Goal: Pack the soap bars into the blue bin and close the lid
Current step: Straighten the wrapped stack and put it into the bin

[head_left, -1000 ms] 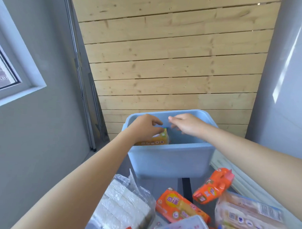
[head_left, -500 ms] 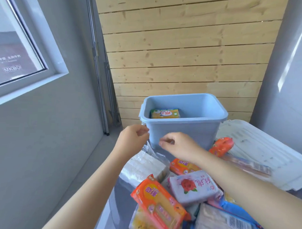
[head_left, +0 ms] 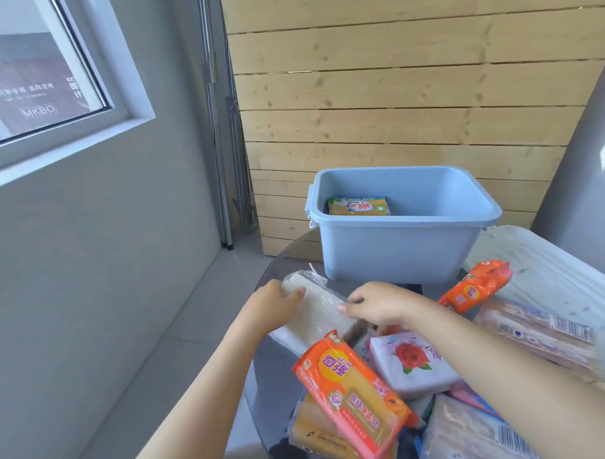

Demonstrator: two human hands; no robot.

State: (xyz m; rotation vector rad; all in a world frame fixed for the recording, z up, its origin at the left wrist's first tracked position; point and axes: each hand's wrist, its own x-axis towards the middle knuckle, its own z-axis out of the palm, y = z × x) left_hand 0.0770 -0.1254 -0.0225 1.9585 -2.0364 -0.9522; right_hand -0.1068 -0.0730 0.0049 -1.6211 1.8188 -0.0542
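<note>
The blue bin (head_left: 396,246) stands open at the far side of the round glass table, with one yellow soap pack (head_left: 358,206) lying inside at its left. In front of it lies a clear-wrapped pack of white soap bars (head_left: 320,314). My left hand (head_left: 271,305) grips the pack's left end, thumb on top. My right hand (head_left: 377,305) touches its right side with curled fingers. A pile of soap packs sits nearer me: an orange one (head_left: 352,396), a white rose-printed one (head_left: 413,365), and another orange one (head_left: 475,288).
The bin's white lid (head_left: 546,268) lies flat to the right of the bin. Long wrapped soap packs (head_left: 537,332) lie at the right. The dark glass table (head_left: 275,369) ends just left of my hands. A grey wall with a window stands left, wooden planks behind.
Both hands have pulled back from inside the bin, leaving the yellow pack there, and come down onto the white soap pack. The view has tilted down toward the pile.
</note>
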